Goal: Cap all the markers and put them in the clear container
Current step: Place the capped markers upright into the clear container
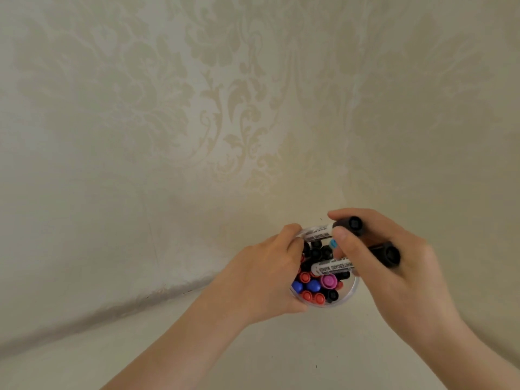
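The clear container [353,294] is a round, transparent plastic tub standing on a cream surface [253,347], close to where that surface meets the damask-patterned wall [197,108]. It is packed with capped markers standing upright, caps up. Visible cap counts: three red [304,276], two blue [313,285], one magenta [328,280], one light blue [333,243], and several black [316,253]; the exact black count cannot be told.

The left hand [270,277] grips the container's left wall, fingers curled over the rim.

The right hand [394,266] holds two whiteboard markers above the container opening, both white-barrelled with black caps: the upper marker [320,232] pinched between thumb and forefinger, the lower marker [333,267] clamped by the remaining fingers. Both lie roughly level, cap ends pointing right.
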### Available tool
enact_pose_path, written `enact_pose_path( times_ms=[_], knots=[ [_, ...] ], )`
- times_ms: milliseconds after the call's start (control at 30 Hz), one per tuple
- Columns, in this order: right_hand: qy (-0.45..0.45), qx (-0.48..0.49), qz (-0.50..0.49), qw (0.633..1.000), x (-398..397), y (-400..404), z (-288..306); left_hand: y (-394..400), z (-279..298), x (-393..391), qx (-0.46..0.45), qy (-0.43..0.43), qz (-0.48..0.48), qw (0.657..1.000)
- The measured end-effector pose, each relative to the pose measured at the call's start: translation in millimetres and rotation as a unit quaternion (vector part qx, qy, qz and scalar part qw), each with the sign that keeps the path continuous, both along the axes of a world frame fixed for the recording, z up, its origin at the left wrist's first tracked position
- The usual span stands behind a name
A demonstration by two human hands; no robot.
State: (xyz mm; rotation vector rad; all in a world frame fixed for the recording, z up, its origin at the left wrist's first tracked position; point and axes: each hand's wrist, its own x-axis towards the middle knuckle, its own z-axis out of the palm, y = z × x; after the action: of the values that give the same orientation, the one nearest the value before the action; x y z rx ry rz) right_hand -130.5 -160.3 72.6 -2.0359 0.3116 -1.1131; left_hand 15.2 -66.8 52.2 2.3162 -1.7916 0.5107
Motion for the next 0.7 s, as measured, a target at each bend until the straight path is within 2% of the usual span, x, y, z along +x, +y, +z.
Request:
enact_pose_path(
  times_ms=[100,167,267,367,467,633,700],
  knots=[
    [0.029,0.011,-0.012,0.999,4.9,-3.3,-0.6,-2.1,-1.3,-5.5,-0.010,-0.007,-0.007,1.000],
    [0.054,0.053,0.000,0.997,11.9,-9.7,-0.7,-3.9,-4.4,-6.7,-0.010,-0.017,-0.017,1.000],
    [0.097,0.119,0.047,0.987,16.3,-15.9,3.1,-6.3,-3.8,-7.5,-0.005,-0.015,-0.024,1.000],
    [0.075,0.174,0.111,0.976,13.2,-14.2,6.1,-7.1,-0.2,-5.0,-0.003,-0.004,-0.006,1.000],
    [0.025,0.159,0.049,0.986,14.6,-19.0,2.7,-6.3,2.1,-4.4,0.001,-0.013,0.003,1.000],
    [0.136,0.103,-0.020,0.985,29.6,-22.8,1.5,-8.3,-5.7,-6.0,-0.001,-0.016,-0.028,0.999],
    [0.141,0.078,-0.040,0.986,31.9,-22.8,2.2,-10.0,-6.0,-5.4,-0.014,-0.008,-0.031,0.999]
  ],
)
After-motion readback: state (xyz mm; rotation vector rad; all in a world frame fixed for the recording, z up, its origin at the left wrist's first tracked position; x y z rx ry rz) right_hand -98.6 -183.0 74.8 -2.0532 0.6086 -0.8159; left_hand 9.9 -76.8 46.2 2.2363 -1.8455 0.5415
